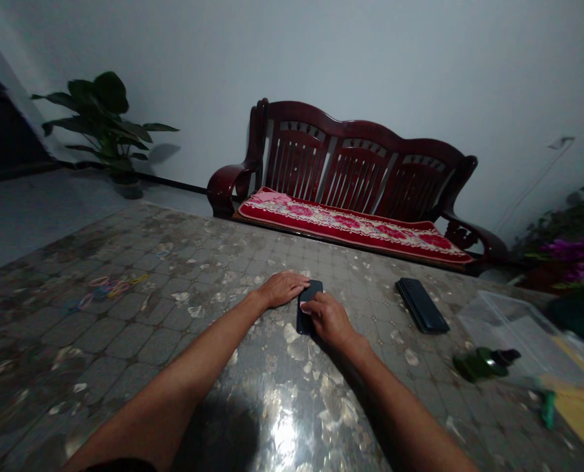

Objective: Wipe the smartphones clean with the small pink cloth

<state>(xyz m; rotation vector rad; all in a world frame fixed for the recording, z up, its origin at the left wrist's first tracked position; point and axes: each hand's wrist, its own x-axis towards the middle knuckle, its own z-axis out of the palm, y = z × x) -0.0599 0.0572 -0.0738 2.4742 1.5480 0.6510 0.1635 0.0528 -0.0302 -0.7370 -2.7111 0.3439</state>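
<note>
A dark phone [307, 303] lies flat on the patterned glossy table [183, 314], in the middle. My left hand [284, 288] rests beside its left edge, fingers together and touching the phone's upper side. My right hand [328, 318] lies over the phone's lower right part, fingers curled and pressed onto its surface. A second dark phone [422, 305] lies apart to the right, untouched.
Several coloured rubber bands [107, 288] lie at the left. At the right are a clear plastic box [512, 328], a green bottle [483, 362] on its side and yellow sheets [579, 406]. Behind the table stand a wooden bench [350, 177] with a red cushion and a potted plant [102, 121].
</note>
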